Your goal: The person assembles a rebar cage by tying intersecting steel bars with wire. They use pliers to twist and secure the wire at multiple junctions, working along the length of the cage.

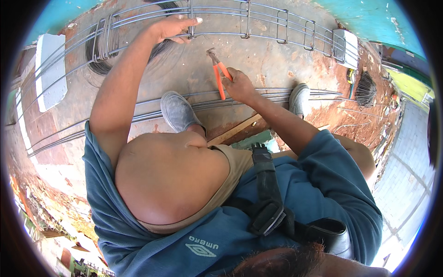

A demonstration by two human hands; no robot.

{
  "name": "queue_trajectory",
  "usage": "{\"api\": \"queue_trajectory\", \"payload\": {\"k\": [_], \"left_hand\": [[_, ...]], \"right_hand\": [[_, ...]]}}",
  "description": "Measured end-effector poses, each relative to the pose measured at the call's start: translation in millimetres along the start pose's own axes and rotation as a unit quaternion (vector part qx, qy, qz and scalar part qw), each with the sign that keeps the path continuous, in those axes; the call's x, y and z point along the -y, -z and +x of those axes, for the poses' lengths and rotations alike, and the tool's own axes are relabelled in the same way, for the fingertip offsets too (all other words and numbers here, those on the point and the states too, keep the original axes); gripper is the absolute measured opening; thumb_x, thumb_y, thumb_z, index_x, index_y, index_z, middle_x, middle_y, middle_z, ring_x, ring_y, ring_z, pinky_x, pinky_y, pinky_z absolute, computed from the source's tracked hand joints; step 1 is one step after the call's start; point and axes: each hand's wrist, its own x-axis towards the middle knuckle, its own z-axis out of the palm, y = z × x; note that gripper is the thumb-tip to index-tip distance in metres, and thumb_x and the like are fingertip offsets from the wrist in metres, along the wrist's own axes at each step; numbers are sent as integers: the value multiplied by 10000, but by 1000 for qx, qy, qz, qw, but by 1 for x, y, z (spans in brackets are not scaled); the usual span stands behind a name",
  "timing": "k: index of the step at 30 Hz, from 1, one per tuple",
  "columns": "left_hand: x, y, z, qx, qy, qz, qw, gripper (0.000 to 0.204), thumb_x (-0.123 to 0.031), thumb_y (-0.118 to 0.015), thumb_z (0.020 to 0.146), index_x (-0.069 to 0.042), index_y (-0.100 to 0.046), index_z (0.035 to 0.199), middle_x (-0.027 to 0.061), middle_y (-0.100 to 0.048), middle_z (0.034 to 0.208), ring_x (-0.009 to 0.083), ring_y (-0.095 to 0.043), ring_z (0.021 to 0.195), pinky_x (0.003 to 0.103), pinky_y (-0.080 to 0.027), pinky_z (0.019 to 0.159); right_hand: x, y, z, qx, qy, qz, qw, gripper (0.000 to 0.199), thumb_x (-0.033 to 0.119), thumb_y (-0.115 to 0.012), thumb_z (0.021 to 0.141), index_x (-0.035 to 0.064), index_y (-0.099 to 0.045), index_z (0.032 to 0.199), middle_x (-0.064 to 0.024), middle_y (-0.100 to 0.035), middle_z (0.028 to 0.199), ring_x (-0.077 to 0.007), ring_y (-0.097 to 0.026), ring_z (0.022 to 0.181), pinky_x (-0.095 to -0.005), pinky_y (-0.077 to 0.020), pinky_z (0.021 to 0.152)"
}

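Note:
A long rebar cage [265, 36] of thin steel bars and square stirrups crosses the far side of the view. My left hand [173, 28] reaches up to it, its fingers closed at a stirrup [191, 18] where it meets the bars. The thumb lies across that stirrup. In my right hand [240, 86] are pincers [218, 78] with orange handles, their jaws pointing up towards the cage but apart from it. The handles are spread. Several stirrups [107, 37] sit bunched on the bars left of my left hand.
Pale blocks stand under the cage at left [51, 87] and right [340, 44]. A coil of dark wire [94, 64] lies on the concrete. Loose bars [147, 113] run past my shoes. A wire bundle [365, 88], a tape measure [350, 75] and a wooden plank [235, 129] lie nearby.

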Motion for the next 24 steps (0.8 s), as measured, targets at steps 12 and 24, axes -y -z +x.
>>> {"api": "queue_trajectory", "payload": {"k": [12, 24], "left_hand": [[0, -7, -7, -28, -24, -5, 999, 945, -733, -686, 975, 22, -568, 1532, 287, -677, 1417, 293, -782, 1126, 386, -656, 1004], [10, -4, 4, -43, -11, 13, 999, 972, -740, -659, 986, 20, -515, 1574, 286, -613, 1504, 341, -742, 1222, 444, -608, 1096]], "right_hand": [[-9, -54, 31, -13, -79, -88, 993, 514, 309, -751, 997, -20, -553, 1338, -246, -757, 1055, -398, -752, 946, -500, -604, 873], [72, 39, -11, 288, -72, 392, 871, 791, 214, -613, 1073, 104, -209, 1744, -234, -749, 1208, -233, -797, 803, -380, -704, 758]]}}
